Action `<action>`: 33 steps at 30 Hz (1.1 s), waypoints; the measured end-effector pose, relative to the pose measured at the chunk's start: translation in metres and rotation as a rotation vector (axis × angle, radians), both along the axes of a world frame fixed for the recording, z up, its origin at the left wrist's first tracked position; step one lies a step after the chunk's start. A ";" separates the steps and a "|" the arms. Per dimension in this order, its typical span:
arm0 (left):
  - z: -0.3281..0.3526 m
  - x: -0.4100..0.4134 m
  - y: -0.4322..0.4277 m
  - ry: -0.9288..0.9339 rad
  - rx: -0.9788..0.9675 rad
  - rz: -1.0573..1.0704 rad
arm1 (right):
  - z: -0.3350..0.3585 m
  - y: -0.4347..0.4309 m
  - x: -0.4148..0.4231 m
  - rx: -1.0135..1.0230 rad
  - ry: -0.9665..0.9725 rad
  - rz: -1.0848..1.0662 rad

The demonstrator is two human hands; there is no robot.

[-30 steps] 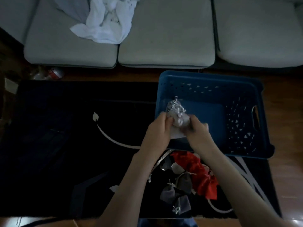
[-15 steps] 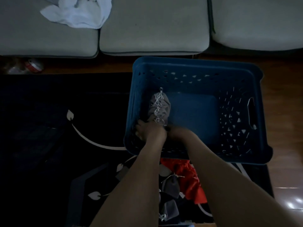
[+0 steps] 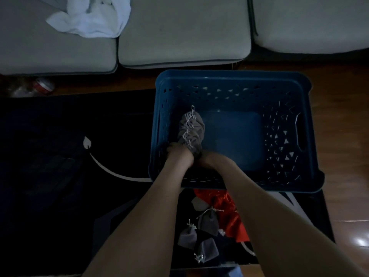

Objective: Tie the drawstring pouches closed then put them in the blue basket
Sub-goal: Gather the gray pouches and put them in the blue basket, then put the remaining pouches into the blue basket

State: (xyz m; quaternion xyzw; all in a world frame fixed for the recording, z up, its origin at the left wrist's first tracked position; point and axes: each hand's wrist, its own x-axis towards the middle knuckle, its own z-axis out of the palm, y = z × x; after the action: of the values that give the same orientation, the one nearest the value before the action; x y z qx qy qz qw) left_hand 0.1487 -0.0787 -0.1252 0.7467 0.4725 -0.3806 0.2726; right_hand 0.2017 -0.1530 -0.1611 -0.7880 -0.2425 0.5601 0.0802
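Observation:
The blue basket stands on the floor in front of me. A row of tied grey drawstring pouches lies along its left inner side. Both my hands reach down into the near left corner. My left hand curls its fingers over the near end of that row, on a grey pouch. My right hand sits close beside it in shadow, its fingers hidden. Three loose grey pouches lie on the rug between my forearms.
A red cloth lies by the loose pouches, just before the basket. The black rug spreads to the left, wooden floor to the right. A grey sofa with a white garment lies behind; a can sits under it.
One second ago both hands held a grey pouch above the basket's near rim. They have since gone down into the basket's near left corner, at the end of the pouch row.

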 end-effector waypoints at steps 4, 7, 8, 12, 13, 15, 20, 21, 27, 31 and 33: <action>0.022 -0.011 -0.004 -0.229 -0.023 0.045 | 0.028 -0.009 -0.002 0.007 -0.084 0.036; 0.043 -0.035 -0.013 -0.624 -0.060 0.089 | 0.054 -0.020 -0.015 0.083 -0.228 -0.037; 0.051 -0.044 -0.018 -0.766 -0.042 0.127 | 0.064 -0.024 -0.023 0.104 -0.284 -0.089; 0.079 -0.082 -0.040 -1.153 0.337 0.215 | 0.095 -0.036 -0.080 0.345 -0.702 -0.171; 0.080 -0.092 -0.042 -1.179 0.432 0.265 | 0.100 -0.037 -0.098 0.433 -0.776 -0.183; 0.076 -0.112 -0.041 -1.173 0.545 0.366 | 0.103 -0.039 -0.129 0.564 -0.844 -0.183; 0.024 -0.178 -0.026 -0.767 0.323 0.521 | 0.062 -0.048 -0.176 0.561 -0.635 -0.049; 0.009 -0.194 -0.022 -0.625 0.209 0.509 | 0.045 -0.051 -0.182 0.466 -0.510 -0.058; -0.041 -0.237 -0.023 -0.401 0.147 -0.059 | -0.024 -0.097 -0.190 -0.011 -0.423 -0.220; -0.066 -0.227 -0.025 -0.382 0.272 -0.513 | -0.046 -0.115 -0.197 0.020 -0.427 -0.111; -0.075 -0.221 -0.026 -0.340 0.332 -0.643 | -0.053 -0.114 -0.197 0.087 -0.422 -0.060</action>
State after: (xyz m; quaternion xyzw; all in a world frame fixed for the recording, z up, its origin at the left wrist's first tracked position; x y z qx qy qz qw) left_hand -0.0720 -0.1042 -0.2007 0.9428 0.2179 -0.2359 0.0894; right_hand 0.0047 -0.2674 -0.2139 -0.8904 -0.2545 0.3692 0.0784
